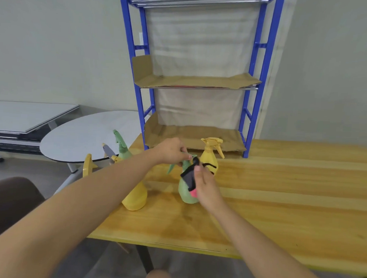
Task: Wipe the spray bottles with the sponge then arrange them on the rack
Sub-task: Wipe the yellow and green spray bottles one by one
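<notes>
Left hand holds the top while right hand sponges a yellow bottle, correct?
No: the head view shows it is a green bottle being wiped, not a yellow one. The left hand grips its top and the right hand holds the sponge against it.

Bottles stand on table before rack.
</notes>
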{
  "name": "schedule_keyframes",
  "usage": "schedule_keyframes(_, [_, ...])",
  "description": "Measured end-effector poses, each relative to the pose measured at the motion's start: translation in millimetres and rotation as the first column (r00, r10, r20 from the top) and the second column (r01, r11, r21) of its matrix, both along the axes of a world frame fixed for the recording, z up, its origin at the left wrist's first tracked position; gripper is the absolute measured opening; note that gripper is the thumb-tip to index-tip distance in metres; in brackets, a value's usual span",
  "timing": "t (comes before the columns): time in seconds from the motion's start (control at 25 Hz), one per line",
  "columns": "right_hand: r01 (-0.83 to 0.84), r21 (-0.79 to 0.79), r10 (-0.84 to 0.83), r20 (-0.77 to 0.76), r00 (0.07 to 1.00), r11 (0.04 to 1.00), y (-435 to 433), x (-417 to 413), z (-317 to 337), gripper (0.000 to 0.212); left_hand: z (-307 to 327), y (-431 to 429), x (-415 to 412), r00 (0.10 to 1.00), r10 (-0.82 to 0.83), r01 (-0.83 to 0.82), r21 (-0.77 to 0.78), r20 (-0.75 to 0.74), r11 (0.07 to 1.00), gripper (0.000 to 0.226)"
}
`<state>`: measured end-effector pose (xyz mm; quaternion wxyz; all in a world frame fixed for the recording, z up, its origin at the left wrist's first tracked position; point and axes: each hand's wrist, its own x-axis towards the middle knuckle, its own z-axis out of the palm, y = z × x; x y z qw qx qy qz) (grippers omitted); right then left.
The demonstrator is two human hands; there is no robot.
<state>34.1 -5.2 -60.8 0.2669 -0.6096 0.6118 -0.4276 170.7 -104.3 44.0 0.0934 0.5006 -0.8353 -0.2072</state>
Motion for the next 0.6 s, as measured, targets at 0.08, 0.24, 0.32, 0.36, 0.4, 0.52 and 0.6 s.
schedule_keyframes(0.08, [0.034, 0.026, -0.026, -0.269, 0.963, 0.999, -2.1, 12.7, -10.8, 0.064, -1.6, 15.3, -4.7, 0.999, 0.002, -0.002, 0.01, -0.04, 1.0, 0.027])
schedule_keyframes(0.24, [0.065, 0.026, -0.054, -0.323, 0.945, 0.998, 6.4, 8.0, -10.7, 0.056, -3.3, 32.9, -3.6, 0.994, 0.026, -0.017, 0.08, -0.103, 0.997, 0.026])
schedule_keyframes(0.32, [0.041, 0.051, -0.028, -0.243, 0.97, 0.998, 12.3, 2.3, -10.3, 0.053, -0.1, 37.8, -1.9, 0.993, 0.019, -0.007, 0.101, -0.12, 0.995, 0.025])
schedule_keyframes(0.36, [0.033, 0.053, -0.021, -0.215, 0.976, 0.998, 15.1, 0.6, -10.5, 0.054, 2.1, 39.0, -1.6, 0.99, 0.017, 0.001, 0.127, -0.139, 0.992, 0.025])
schedule_keyframes(0.4, [0.024, 0.059, -0.013, -0.185, 0.983, 0.998, 17.8, -0.9, -10.3, 0.055, 4.5, 40.4, -1.4, 0.987, 0.017, 0.009, 0.159, -0.158, 0.987, 0.025])
schedule_keyframes(0.52, [-0.064, 0.123, 0.064, 0.0, 0.998, 0.99, 31.0, -10.3, -2.8, 0.048, 8.4, 42.5, -0.6, 0.983, 0.014, 0.03, 0.238, -0.181, 0.971, 0.027])
schedule_keyframes(0.6, [-0.159, 0.204, 0.135, 0.129, 0.983, 0.966, 39.5, -20.2, 3.6, 0.051, 11.4, 43.1, -0.2, 0.979, 0.005, 0.054, 0.281, -0.203, 0.958, 0.028])
